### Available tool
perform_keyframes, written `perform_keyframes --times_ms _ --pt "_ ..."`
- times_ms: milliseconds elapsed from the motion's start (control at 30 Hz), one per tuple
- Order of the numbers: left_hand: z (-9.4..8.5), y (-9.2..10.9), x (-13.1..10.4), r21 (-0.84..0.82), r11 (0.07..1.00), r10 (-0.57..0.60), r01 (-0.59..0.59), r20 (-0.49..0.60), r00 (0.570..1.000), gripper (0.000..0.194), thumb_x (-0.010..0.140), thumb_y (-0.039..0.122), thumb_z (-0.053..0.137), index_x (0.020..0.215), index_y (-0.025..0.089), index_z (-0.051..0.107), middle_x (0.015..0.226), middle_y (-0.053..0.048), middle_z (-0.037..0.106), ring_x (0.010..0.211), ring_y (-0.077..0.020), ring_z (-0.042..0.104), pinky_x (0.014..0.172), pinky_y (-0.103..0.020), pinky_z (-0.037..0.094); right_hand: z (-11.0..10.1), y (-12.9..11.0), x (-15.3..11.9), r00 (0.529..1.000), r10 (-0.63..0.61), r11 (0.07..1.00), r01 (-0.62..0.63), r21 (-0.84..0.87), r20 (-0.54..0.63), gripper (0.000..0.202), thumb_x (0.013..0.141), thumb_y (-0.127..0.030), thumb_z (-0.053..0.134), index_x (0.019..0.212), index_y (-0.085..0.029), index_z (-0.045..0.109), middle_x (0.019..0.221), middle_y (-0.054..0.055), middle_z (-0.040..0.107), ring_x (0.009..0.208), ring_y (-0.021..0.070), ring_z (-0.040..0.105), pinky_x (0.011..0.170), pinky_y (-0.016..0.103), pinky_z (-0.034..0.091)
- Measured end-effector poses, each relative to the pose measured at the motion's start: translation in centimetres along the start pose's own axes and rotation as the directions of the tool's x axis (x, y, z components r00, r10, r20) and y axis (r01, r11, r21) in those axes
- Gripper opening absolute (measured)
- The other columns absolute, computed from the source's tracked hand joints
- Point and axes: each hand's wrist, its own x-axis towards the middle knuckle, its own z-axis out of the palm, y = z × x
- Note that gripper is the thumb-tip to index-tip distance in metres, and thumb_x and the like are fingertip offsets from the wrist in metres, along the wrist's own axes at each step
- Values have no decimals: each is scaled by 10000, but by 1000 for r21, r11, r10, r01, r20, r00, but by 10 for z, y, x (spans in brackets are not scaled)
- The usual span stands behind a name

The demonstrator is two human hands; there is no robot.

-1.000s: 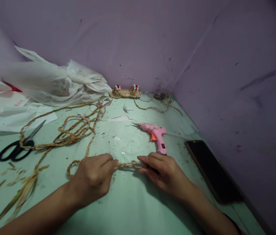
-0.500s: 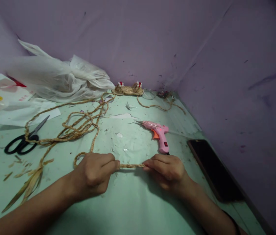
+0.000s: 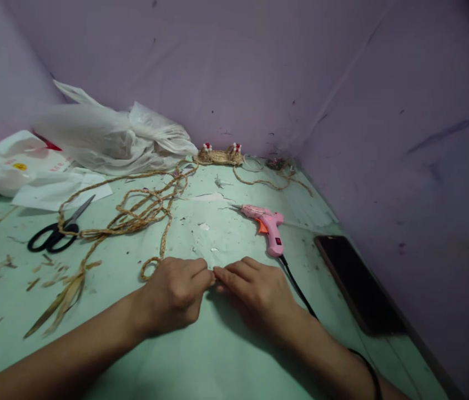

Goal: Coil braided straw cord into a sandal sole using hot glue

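Observation:
My left hand (image 3: 178,291) is closed around a braided straw rope (image 3: 163,236), near its end. A small loop of the rope shows just beyond my knuckles, and the rest runs back into a loose tangle at the left. Fingertips of my right hand (image 3: 255,289) pinch close against my left thumb and forefinger; the piece of rope between them is almost wholly hidden. Beyond my right hand lies a pink glue gun (image 3: 267,222) on its side, its nozzle pointing left and its black cord running toward my right forearm.
Black-handled scissors (image 3: 57,236) lie under the rope at left, near straw scraps. A dark phone (image 3: 359,283) rests at right by the wall. White plastic bags (image 3: 109,136) and a woven straw piece with red and white beads (image 3: 220,157) stand at the back.
My right hand has moved left to meet my left hand, so the stretch of rope that showed between them is now covered. The view has shifted slightly; more of the glue gun's cord shows.

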Motion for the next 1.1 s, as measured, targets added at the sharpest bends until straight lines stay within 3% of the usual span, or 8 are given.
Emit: perform_keyframes --times_ms 200,367,567,767,900,1100 --pt "0 -2 -3 6 1000 20 -21 49 999 210 785 69 446 628 157 553 557 0 463 466 -137 411 431 -298 282 7 5 -2 991 69 989 -83 122 115 212 907 -246 487 896 -133 666 633 37 634 559 131 559 510 232 371" --pt "5 -11 -9 3 1000 -4 4 83 997 215 816 105 417 677 159 573 577 1 469 470 -139 417 427 -299 257 4 12 -4 985 50 976 -83 202 163 219 899 -167 440 883 -122 654 632 41 607 543 124 524 517 229 348" --pt "7 -12 -11 1 1000 -1 1 173 985 221 861 149 385 798 164 597 605 3 494 480 -144 439 435 -288 265 4 14 -6 970 95 955 -153 254 225 238 894 -181 430 846 -123 656 630 45 587 555 130 509 534 236 337" --pt "0 -11 -9 -138 981 -88 138 318 944 197 887 251 415 897 170 594 696 -16 563 592 -161 542 508 -274 374 1 12 -5 957 120 947 -190 260 263 222 885 -171 448 831 -125 658 629 42 585 570 132 511 545 234 334" --pt "-1 -13 -9 -227 952 -128 205 313 941 210 895 230 409 959 168 599 714 -21 593 635 -155 578 561 -264 425 1 12 -4 957 125 944 -196 266 260 210 881 -170 457 836 -128 658 640 43 597 574 131 519 544 228 340" --pt "-3 -15 -8 -249 948 -127 199 280 952 212 886 202 430 1011 144 591 764 -43 633 693 -163 615 606 -261 469 2 14 -4 959 118 938 -192 287 257 214 885 -175 458 845 -124 663 646 47 611 571 130 528 543 223 352"
